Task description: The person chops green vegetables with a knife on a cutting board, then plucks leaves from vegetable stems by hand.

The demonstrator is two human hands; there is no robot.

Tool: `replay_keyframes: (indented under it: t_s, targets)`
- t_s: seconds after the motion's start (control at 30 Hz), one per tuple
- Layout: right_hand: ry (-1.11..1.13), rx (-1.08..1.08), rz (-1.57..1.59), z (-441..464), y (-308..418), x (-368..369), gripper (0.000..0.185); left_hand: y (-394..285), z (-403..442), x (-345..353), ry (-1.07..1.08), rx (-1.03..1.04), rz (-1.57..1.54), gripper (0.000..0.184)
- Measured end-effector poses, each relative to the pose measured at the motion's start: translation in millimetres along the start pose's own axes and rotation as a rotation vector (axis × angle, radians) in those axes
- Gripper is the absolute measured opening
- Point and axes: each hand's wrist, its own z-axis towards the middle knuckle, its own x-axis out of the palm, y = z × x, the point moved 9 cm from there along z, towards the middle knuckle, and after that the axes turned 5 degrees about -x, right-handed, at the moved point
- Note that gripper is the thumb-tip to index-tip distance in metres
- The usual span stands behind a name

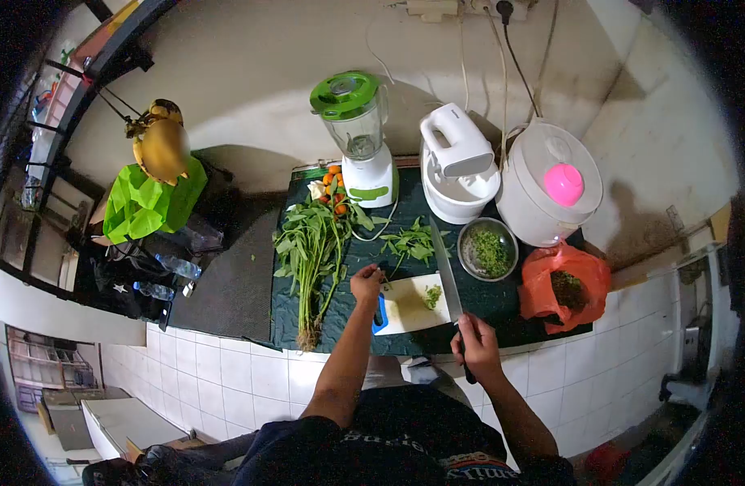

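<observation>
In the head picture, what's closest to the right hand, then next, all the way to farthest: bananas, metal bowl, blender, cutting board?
From the right hand:
1. Cutting board: just left
2. Metal bowl: straight ahead
3. Blender: ahead and left, near the wall
4. Bananas: far left

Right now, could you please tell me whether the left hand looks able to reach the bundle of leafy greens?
Probably yes: the left hand is close beside the bundle of leafy greens, and nothing visible stands between them.
</observation>
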Motion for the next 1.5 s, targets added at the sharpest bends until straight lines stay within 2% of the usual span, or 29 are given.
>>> replay_keyframes:
  t_s: [0.1, 0.3, 0.37, 0.5, 0.57, 0.67, 0.8, 0.87, 1.0, 1.07, 1.1, 1.17, 1.2, 1.27, 1.37, 1.5]
  targets:
    - [0.048, 0.021, -0.028, 6, -28, -3, 0.031, -12, -15, -2, -0.072, -0.042, -0.004, 0.013]
    - [0.061, 0.02, -0.116, 6, -47, -2, 0.033, -30, -35, 2, -0.056, -0.065, -0.122, 0.004]
    - [0.064, 0.017, -0.119, 6, -59, -2, 0.033, -25, -31, 5, 0.014, -0.061, -0.175, 0.003]
    - [0.054, 0.011, -0.142, 7, -62, -6, 0.035, -27, -26, 7, 0.03, -0.025, -0.124, 0.004]
    - [0.045, -0.001, -0.161, 5, -57, -10, 0.035, -36, -30, 6, -0.029, 0.008, 0.0, 0.005]
    - [0.029, 0.015, -0.184, 5, -67, -19, 0.035, -23, -17, -3, -0.091, -0.018, -0.035, 0.008]
    - [0.02, 0.068, -0.226, 3, -80, -32, 0.036, -28, -21, -2, -0.047, 0.013, -0.062, 0.012]
    - [0.037, 0.093, -0.234, 4, -96, -36, 0.035, -39, -31, 3, -0.018, 0.122, 0.036, 0.016]
    - [0.073, 0.083, -0.282, 2, -101, -35, 0.035, -54, -64, 15, 0.034, 0.131, 0.204, 0.014]
    - [0.078, 0.12, -0.307, -2, -101, -35, 0.035, -44, -70, 31, 0.249, 0.107, 0.361, 0.016]
    - [0.086, 0.158, -0.332, -4, -103, -35, 0.035, -43, -73, 31, 0.244, 0.107, 0.359, 0.016]
    - [0.103, 0.142, -0.352, -4, -126, -42, 0.034, -41, -79, 32, 0.21, 0.118, 0.608, 0.018]
    - [0.115, 0.126, -0.371, -5, -129, -43, 0.034, -36, -78, 31, 0.207, 0.117, 0.608, 0.018]
    - [0.114, 0.126, -0.382, -9, -137, -49, 0.033, -41, -82, 30, 0.122, 0.309, 0.755, 0.023]
    - [0.125, 0.073, -0.41, -11, -140, -56, 0.032, -49, -97, 33, 0.119, 0.238, 0.664, 0.023]
    - [0.134, -0.013, -0.463, -13, -143, -61, 0.032, -46, -105, 37, 0.134, 0.283, 0.707, 0.024]
